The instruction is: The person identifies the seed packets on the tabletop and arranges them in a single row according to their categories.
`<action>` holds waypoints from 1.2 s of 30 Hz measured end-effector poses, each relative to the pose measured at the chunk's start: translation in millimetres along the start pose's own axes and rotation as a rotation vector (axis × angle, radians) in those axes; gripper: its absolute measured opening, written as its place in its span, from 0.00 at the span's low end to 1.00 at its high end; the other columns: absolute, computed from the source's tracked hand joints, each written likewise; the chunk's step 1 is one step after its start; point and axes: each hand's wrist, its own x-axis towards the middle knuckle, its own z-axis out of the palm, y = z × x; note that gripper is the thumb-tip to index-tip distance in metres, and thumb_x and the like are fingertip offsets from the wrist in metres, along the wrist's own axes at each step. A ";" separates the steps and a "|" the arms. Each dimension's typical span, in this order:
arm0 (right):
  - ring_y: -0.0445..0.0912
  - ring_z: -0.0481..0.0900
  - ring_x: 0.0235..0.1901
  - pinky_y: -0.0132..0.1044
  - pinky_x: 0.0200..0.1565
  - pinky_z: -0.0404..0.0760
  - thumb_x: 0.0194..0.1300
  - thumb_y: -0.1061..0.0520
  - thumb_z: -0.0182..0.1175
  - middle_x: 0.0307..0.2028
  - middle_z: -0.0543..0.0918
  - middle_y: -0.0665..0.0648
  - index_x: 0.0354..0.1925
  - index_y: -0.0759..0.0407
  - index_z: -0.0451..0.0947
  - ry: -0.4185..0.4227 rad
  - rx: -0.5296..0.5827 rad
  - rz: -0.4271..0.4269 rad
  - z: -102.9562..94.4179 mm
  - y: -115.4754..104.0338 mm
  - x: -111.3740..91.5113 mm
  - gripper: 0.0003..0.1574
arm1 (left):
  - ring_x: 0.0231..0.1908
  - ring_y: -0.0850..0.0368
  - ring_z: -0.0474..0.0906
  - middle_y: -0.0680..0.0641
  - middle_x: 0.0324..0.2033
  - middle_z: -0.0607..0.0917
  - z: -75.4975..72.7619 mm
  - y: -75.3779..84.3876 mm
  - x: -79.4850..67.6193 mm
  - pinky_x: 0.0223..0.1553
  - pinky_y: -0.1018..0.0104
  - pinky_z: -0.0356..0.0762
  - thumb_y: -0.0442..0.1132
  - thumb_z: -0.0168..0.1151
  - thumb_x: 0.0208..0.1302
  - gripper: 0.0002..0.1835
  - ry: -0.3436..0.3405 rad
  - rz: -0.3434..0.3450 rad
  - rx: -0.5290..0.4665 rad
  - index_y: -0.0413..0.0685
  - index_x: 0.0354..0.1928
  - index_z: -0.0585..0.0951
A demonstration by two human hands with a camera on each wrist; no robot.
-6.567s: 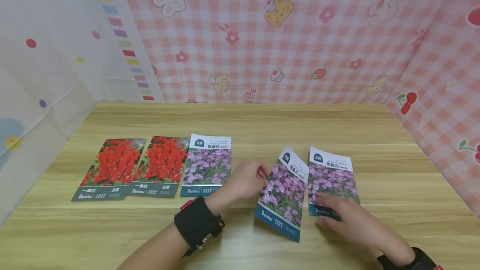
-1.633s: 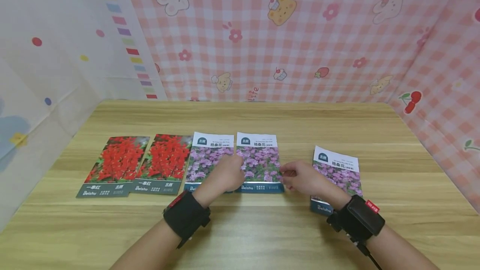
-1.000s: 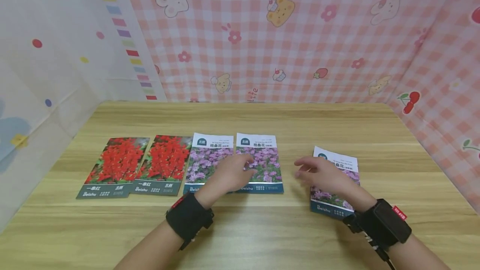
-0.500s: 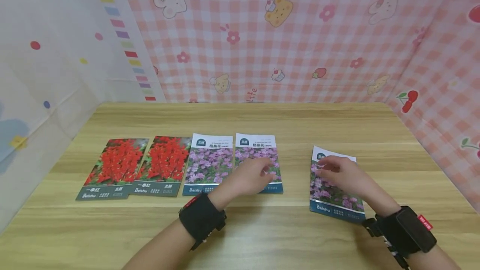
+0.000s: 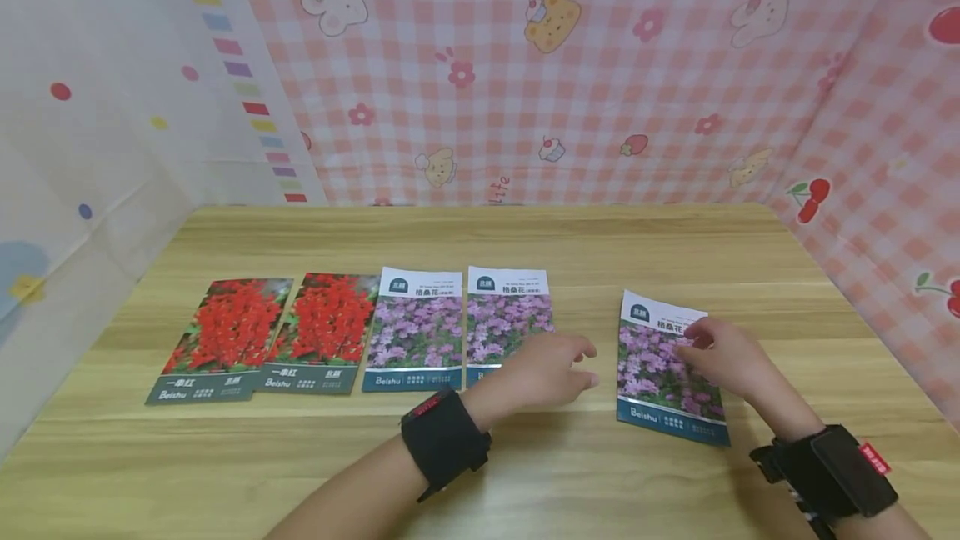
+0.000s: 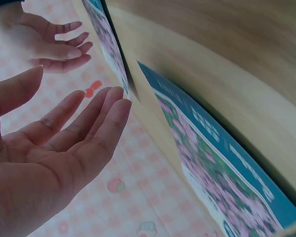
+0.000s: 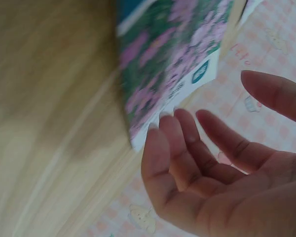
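Two purple-flower seed packets stand out nearest my hands in the head view: the middle one (image 5: pixel 506 311) and a slightly turned one (image 5: pixel 660 382) at right. My left hand (image 5: pixel 536 369) hovers over the lower right corner of the middle packet, fingers apart and holding nothing. Over the right-hand edge of the turned packet is my right hand (image 5: pixel 731 357), fingers loosely bent with a gap to the thumb. In the right wrist view its fingertips (image 7: pixel 155 131) are close to that packet's white top end (image 7: pixel 204 74). The left wrist view shows my left palm (image 6: pixel 44 173) bare.
Another purple-flower packet (image 5: pixel 416 332) lies left of the middle one. Farther left lie two red-flower packets (image 5: pixel 228 323), their lower corners meeting. All are on a wooden table (image 5: pixel 480 240), with a pink checked cloth (image 5: pixel 480 107) hanging behind it.
The second purple packet went from tilted in my left hand to flat beside the first. Since then my left hand has moved right off it, and my right hand has moved right over the last packet.
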 end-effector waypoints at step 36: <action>0.47 0.75 0.30 0.39 0.31 0.79 0.58 0.63 0.58 0.37 0.71 0.71 0.51 0.87 0.56 -0.117 0.337 0.234 -1.3 33.6 -9.8 0.33 | 0.62 0.59 0.59 0.51 0.61 0.68 37.0 20.4 12.0 0.60 0.74 0.53 0.48 0.56 0.63 0.20 -0.229 0.151 0.430 0.48 0.53 0.77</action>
